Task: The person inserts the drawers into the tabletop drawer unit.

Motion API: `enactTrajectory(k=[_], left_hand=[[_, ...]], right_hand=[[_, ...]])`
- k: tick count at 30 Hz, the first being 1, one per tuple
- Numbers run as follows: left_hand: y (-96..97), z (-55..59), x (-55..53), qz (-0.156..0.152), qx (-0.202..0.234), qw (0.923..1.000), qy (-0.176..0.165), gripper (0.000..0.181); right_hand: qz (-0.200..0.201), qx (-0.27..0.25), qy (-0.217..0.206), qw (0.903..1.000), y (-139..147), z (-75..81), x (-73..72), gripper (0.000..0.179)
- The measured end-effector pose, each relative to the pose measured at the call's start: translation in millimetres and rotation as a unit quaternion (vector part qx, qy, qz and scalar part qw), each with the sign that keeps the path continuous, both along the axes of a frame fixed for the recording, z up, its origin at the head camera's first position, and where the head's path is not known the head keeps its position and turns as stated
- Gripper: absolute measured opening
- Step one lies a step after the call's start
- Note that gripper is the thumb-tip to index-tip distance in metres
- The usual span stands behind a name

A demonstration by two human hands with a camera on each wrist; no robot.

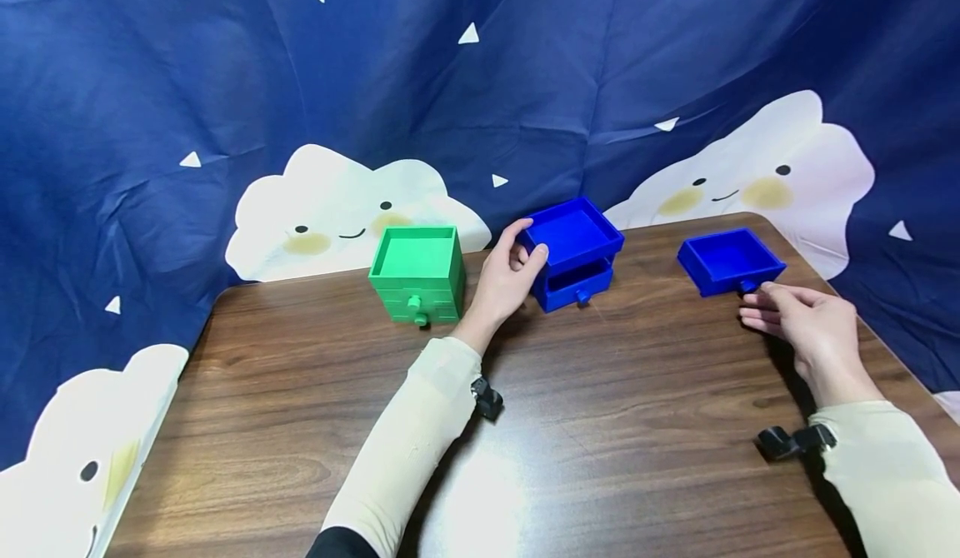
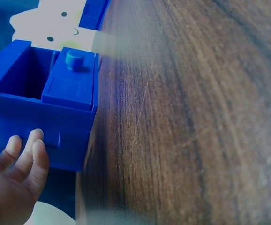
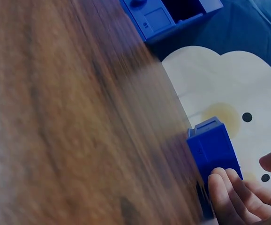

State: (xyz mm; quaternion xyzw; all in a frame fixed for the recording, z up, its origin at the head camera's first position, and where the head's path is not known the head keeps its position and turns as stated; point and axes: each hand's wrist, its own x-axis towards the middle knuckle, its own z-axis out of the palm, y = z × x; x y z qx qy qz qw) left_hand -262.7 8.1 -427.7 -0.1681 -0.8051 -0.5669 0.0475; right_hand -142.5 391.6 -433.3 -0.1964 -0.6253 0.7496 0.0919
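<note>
My left hand [image 1: 504, 279] grips the left side of a blue drawer cabinet [image 1: 573, 237], thumb at its top front edge. In the left wrist view, fingers [image 2: 34, 161] lie against the cabinet's side wall [image 2: 74, 136]. The upper slot [image 1: 577, 275] stands vacant; below it sits a drawer with a round knob [image 1: 582, 297]. To the right, a loose blue drawer [image 1: 731, 258] lies on the table. My right hand [image 1: 813, 325] is at its front knob [image 1: 748, 286], fingertips [image 3: 217, 180] in front of the drawer. Thumb and fingers stand apart in the right wrist view.
A green drawer cabinet [image 1: 416, 275] with two knobs stands left of the blue one. All rest on a brown wood-grain table [image 1: 600, 425]. A dark blue curtain [image 1: 540, 83] with white clouds hangs behind the table's back edge.
</note>
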Motion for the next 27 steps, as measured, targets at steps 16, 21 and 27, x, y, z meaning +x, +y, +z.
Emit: enactTrajectory(k=[16,21,27], left_hand=[[0.6,2.2,1.6,0.001,0.003,1.0,-0.008,0.051],[0.3,1.8,1.6,0.0,0.004,1.0,-0.007,0.051],[0.2,1.4,1.7,0.0,0.003,1.0,-0.002,0.051]], right_hand=[[0.04,-0.001,-0.026,0.9989,13,-7.1,-8.8,0.033],[0.057,-0.022,-0.03,0.9977,16,-10.1,-12.6,0.029],[0.07,-0.044,-0.037,0.9959,20,-11.9,-17.6,0.032]])
